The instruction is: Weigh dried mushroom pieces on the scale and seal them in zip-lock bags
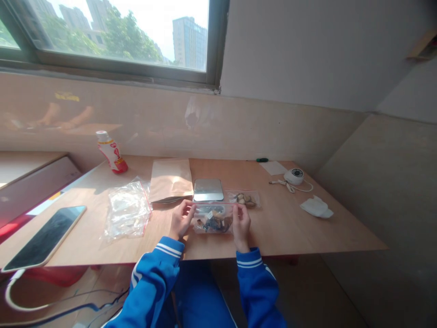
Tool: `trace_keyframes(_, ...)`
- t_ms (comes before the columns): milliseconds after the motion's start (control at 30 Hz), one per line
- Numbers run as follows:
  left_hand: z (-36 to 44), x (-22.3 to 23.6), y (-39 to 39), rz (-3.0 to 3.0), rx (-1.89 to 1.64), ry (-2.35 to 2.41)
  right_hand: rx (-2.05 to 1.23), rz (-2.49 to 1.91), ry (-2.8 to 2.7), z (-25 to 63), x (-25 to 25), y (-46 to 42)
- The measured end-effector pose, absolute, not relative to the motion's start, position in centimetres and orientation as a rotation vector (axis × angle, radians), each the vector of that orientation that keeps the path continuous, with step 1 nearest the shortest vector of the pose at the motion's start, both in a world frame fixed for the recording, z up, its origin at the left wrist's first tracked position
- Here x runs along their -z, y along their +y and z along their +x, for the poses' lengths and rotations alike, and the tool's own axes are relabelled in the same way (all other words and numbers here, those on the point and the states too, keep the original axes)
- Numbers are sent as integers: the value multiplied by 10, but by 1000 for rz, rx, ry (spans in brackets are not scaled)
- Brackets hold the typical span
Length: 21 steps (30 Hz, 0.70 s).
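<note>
While left hand (pixel 180 220), right hand (pixel 242 226) pinch filled bag (pixel 213 220) by corners, table edge (pixel 290 253) seems near.

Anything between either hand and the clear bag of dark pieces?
Nothing visible. The left hand and right hand grip the clear bag directly, one at each upper corner.

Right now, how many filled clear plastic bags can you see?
2: a clear plastic bag of dark pieces, held by the left hand and right hand; and a clear plastic bag of tan lumps beyond it to the right.
</note>
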<state>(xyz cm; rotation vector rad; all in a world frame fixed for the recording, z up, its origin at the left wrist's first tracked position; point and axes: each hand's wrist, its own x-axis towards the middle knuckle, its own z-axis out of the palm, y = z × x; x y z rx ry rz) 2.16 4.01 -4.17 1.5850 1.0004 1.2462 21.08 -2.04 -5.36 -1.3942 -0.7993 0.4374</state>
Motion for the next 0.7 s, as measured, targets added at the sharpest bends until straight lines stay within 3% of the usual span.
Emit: trace_keyframes(700,23,32,39,1271,-1146,1062,-559,-1327,-762,210,56,-17)
